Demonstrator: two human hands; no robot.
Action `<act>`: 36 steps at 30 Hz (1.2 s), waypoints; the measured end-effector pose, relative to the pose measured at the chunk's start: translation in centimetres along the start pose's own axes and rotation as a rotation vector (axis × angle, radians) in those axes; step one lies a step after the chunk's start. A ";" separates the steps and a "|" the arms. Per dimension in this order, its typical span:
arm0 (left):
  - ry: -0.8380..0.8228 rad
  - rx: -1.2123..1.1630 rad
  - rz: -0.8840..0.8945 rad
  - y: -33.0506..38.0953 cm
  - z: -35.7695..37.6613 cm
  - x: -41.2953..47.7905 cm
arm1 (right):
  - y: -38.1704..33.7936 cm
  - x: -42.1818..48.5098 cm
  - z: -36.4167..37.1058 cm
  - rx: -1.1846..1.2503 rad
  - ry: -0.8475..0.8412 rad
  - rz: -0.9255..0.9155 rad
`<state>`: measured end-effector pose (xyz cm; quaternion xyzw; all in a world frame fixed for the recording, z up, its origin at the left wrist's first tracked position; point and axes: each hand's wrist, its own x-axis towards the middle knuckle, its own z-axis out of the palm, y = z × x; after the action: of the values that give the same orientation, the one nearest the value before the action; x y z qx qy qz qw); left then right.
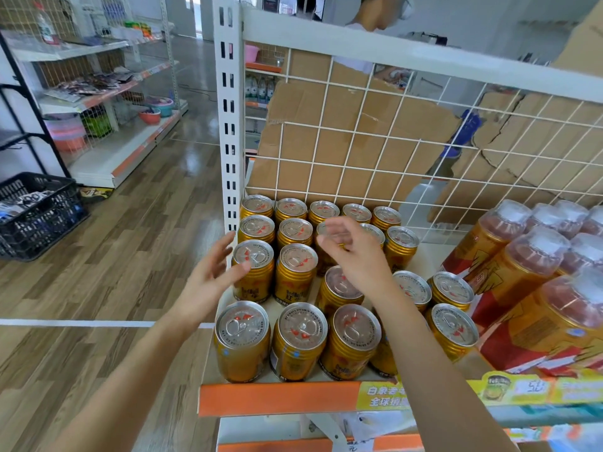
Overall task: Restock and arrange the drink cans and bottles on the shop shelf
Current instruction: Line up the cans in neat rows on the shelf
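Upright on the shelf [277, 398], lower centre of the frame: gold drink cans [295, 272], pull-tab tops up. Tight rows at the back, close against the wire mesh panel [391, 141]; looser spacing toward the front. Three set along the orange front edge, nearly flush with it, with a narrow strip of bare shelf behind them. More to the right of centre, partly hidden under the right forearm.

Bounded on the left by the white slotted upright [228, 125], just beside the leftmost cans. Bounded on the right by capped bottles [522, 252] in printed wrap, reaching the right edge of the frame. Between cans and bottles: a wedge of bare shelf surface, widening toward the mesh.

At the shelf's left edge, centre of the frame: left hand [212, 272], wide open, fingers spread, holding nothing, thumb close to the rim of the third-row can.

Above the middle cans: right hand [355, 256], fingers loosely curled, holding nothing. Fingertips motion-blurred, so contact with the can below cannot be confirmed.

Behind the mesh: flattened cardboard [326, 132].

Left of the shelf: open wooden floor [130, 249] crossed by a white line [81, 322], and a black crate [36, 210] at the left edge of the frame.
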<state>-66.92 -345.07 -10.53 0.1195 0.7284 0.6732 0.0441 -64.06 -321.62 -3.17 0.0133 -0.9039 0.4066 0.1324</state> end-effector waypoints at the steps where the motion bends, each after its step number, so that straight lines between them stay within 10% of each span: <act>1: 0.016 0.032 0.038 1.1 0.2 0.0 | 0.1 -0.2 -1.0 -0.024 0.015 0.000; 18: -0.681 0.819 0.216 7.8 11.5 4.7 | 6.0 -3.0 -10.2 -0.490 -0.352 0.096; 36: -0.614 0.986 0.317 8.3 12.2 6.8 | 5.5 0.3 -7.3 -0.405 -0.215 0.005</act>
<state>-69.78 -331.16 -2.77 0.4220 0.8820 0.1891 0.0908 -63.39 -312.57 -2.50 0.0274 -0.9759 0.2137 0.0345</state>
